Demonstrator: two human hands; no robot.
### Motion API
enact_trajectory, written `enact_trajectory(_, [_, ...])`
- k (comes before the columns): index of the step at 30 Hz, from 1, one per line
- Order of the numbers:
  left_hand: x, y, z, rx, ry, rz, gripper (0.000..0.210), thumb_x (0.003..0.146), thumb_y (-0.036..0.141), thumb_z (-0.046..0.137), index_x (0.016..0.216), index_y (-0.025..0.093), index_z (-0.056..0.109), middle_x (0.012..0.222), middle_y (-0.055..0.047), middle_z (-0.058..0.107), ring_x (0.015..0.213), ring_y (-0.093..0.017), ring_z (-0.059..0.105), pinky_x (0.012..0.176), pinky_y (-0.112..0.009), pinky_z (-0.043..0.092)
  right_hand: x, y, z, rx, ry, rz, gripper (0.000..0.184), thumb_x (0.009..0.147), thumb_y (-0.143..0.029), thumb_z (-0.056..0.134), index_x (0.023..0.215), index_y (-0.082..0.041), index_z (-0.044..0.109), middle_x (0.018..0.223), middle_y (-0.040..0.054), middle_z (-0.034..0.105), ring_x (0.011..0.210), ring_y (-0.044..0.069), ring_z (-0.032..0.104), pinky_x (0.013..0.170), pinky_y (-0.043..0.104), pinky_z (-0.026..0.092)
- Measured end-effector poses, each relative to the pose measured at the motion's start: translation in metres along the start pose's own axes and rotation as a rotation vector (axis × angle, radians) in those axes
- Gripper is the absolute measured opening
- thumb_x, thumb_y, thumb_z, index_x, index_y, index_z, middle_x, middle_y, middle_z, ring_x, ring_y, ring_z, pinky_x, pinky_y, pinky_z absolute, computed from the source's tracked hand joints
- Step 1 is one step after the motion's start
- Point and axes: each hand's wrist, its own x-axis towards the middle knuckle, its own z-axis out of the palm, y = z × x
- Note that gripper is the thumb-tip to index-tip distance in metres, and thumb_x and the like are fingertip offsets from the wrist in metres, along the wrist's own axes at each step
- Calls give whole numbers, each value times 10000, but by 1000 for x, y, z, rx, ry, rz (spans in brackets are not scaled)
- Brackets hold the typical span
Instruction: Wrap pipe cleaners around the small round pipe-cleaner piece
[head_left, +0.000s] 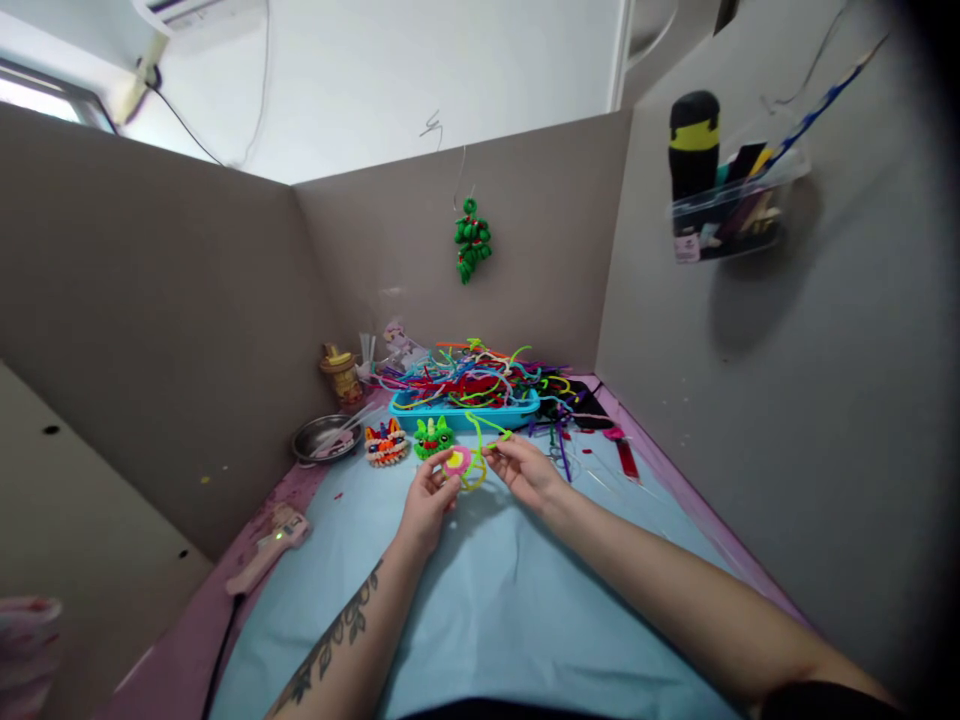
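My left hand (433, 493) pinches a small pink and yellow pipe-cleaner piece (457, 461) at its left edge, above the blue cloth. Yellow-green pipe cleaners (478, 432) run from that piece up and to the right. The fingers of my right hand (523, 468) are closed on a yellow-green pipe cleaner just right of the piece. Behind my hands sit a green pipe-cleaner animal head (434, 437) and an orange and white one (386, 443). How the strands join the piece is too small to tell.
A blue tray (465, 415) heaped with colourful pipe cleaners (480, 380) stands at the back. On the left are a metal bowl (327, 440) and a pink glue gun (270, 548) with a cord. A clear bin (739, 215) hangs on the right wall, a green pipe-cleaner ornament (472, 240) on the back one.
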Motion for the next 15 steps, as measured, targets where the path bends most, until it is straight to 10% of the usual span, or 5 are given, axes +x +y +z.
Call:
enact_trajectory(9, [0,-4,1,44,-35,54,508,647,283,708,1110,165,533,862,-68,636,470,-47,440,407,-163,317,-3,8,2,-418,116,91,190,511,-159,637,517,-161,447,414,-89,383,391,32,309,362,169,168])
enact_trajectory(15, [-4,-4,4,155,-39,129,419,665,262,689,1057,167,574,959,-92,630,504,-67,479,411,-175,355,-7,12,4,-472,105,226,177,517,-137,629,590,-168,471,478,-63,484,466,69,476,413,166,320])
